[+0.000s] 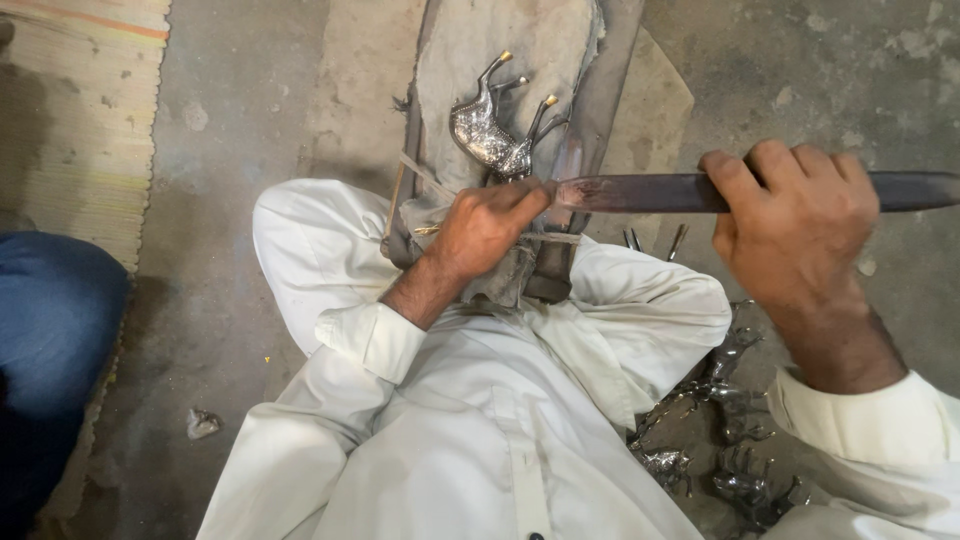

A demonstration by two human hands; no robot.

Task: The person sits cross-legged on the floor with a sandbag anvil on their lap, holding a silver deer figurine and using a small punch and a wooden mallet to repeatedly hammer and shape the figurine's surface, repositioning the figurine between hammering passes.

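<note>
Underfoot, dusty concrete floor (230, 150), woven mat (80, 100).

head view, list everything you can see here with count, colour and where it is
metal animal figure: one, silver with brass-tipped legs, legs up on the block, under the left hand
long file: one, dark, held across the figure
work block: one, grey, between the knees
loose metal figures: several, dark silver, on the floor at lower right
woven mat: one, tan, upper left
other person's leg: one, blue, far left
white clothing: the person's own, lower centre
left hand: grips the file's near end beside the figure
right hand: wraps the file's far end
</note>
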